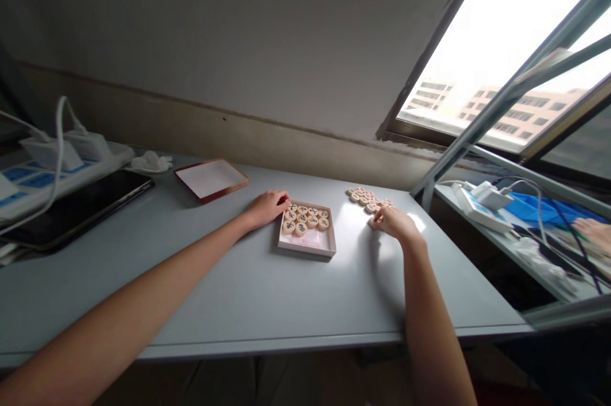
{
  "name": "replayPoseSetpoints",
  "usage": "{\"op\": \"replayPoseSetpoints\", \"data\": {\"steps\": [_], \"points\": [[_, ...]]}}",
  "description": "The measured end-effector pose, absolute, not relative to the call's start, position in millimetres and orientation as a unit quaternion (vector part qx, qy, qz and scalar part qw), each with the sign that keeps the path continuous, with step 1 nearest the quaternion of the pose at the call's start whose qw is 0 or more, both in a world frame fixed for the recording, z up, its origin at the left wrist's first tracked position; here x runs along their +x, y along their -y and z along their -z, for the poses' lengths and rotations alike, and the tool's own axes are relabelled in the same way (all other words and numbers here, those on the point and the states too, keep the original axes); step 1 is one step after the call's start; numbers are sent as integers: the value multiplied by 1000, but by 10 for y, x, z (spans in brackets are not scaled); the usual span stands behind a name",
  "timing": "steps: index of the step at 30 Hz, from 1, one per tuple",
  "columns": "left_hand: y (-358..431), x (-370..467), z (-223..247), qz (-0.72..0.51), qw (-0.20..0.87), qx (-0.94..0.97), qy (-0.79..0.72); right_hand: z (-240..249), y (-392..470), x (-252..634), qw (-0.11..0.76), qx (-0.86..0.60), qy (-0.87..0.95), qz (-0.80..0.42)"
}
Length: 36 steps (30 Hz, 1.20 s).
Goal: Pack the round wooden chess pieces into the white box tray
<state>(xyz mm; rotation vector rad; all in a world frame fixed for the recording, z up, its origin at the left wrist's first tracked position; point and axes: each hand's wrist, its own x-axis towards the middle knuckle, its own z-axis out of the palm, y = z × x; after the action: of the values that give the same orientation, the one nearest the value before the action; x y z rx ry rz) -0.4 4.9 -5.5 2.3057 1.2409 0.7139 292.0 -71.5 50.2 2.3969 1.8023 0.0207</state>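
Note:
A shallow white box [306, 250] lies on the grey table, with rows of round wooden xiangqi pieces [312, 221] marked in dark characters across its back and middle. The near part of its floor shows pinkish. At the box's back left corner, my left hand [270, 207] has its fingers curled against the edge, gripping it. To the right, my right hand [394, 223] pinches a pale xiangqi piece [372, 223] low over the table, its face mostly hidden by the fingers. Just behind that hand is a cluster of loose xiangqi pieces [365, 197], some with reddish characters.
A red-edged box lid [210, 180] lies upturned at the back left. Farther left are a dark tablet or phone [81, 205], a power strip [114, 156] with chargers and crumpled white tissue [151, 162]. A metal frame [446, 161] bounds the right side, another person's hand [594, 231] beyond it.

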Motion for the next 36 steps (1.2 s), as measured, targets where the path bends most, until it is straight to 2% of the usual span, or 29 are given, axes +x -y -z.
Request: {"op": "replayPoseSetpoints", "data": {"steps": [3,7,10,16,29,36], "points": [[-41,-8,46,-254,217,830,-446,-564,730,2866,24,751,-658,56],[-25,-11,31,-258,222,830,-442,-649,761,2624,-107,617,-760,174],[-14,-7,21,-263,221,829,-440,-634,757,2375,-143,532,-804,224],[-7,3,11,-261,213,828,-448,-507,728,2083,-109,485,-840,217],[10,-4,-14,-249,216,830,-450,-449,721,2093,-100,503,-856,65],[13,1,-21,-247,212,830,-452,-415,709,2071,-95,494,-860,89]]}}
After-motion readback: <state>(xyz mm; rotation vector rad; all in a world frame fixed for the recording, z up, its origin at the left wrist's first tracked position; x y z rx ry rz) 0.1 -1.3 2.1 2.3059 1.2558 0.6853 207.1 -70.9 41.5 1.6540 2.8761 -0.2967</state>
